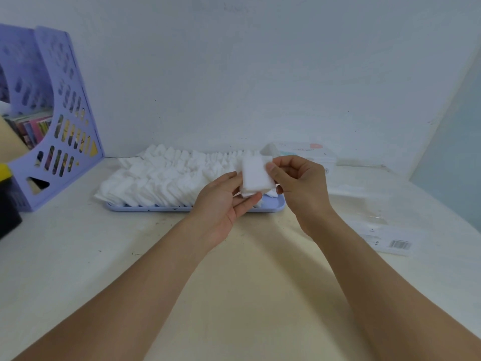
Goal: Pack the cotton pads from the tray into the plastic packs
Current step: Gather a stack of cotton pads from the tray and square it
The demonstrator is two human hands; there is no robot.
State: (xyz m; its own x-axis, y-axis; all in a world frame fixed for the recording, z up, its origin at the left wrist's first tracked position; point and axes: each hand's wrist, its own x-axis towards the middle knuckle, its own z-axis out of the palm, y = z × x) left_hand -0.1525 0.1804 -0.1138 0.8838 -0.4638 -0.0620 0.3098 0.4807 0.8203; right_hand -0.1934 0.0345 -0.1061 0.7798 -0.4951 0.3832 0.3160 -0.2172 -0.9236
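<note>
Several cotton pads are gathered into a small stack (256, 175) held between both hands above the near right end of the tray (182, 207), and the likeliest trouble is that the stack fans out or sheds its lower pads: the bottom layers already sit askew and stick out below the top one, so a loose pinch or a quick move toward the plastic packs (374, 220) could drop some onto the surface (234, 256). The left hand (223, 207) supports the stack from the left and beneath, its fingers (251, 200) curled under the lower edge and touching it. The right hand (302, 186) pinches the right edge, thumb on the front face, the other fingers bent behind. Just behind and left of both hands, the remaining pads (161, 178) lie in crowded rows on the tray. The packs rest flat to the right of the right hand, apart from it, and look limp and clear, so I judge that opening one while holding the stack may be awkward.
</note>
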